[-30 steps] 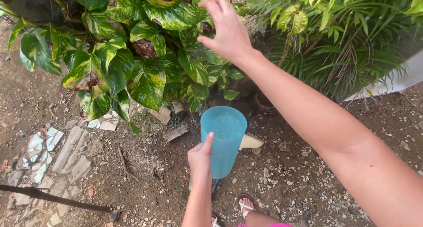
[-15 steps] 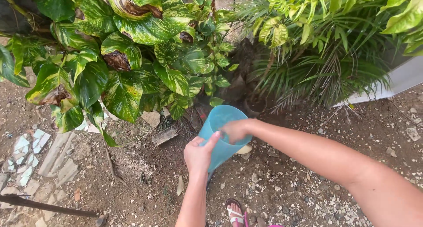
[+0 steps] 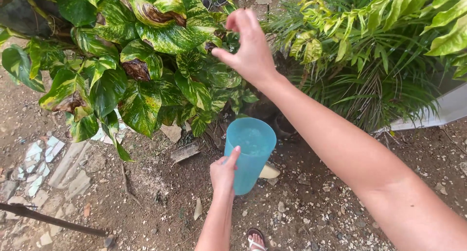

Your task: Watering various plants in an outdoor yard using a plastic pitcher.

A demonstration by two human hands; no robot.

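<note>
Water fills the tall translucent blue plastic cup (image 3: 249, 153) nearly to the brim, and the left hand (image 3: 224, 170) wraps it from the side, thumb up along the wall, low over the bare dirt ground (image 3: 155, 197). Half a second ago the right hand (image 3: 248, 49) was down at the cup's rim; now it is raised well above it, out in front of the broad green-and-yellow variegated leaves (image 3: 146, 75), fingers loosely curled and pinched toward the thumb, gripping nothing that shows. A second ago it stood in much the same high spot, so the hand appears to be shuttling between the water and the foliage, which reads as wetting the leaves by hand.

Room is tight ahead: the variegated plant crowds the left and centre, and a spiky green palm-like shrub (image 3: 369, 71) closes the right, with a pale wall edge (image 3: 438, 114) behind it. Open ground lies nearer the body, apart from broken pale tile pieces (image 3: 39, 158) at left, a dark thin rod (image 3: 48, 221) and the person's sandalled foot (image 3: 257, 240) below the cup.
</note>
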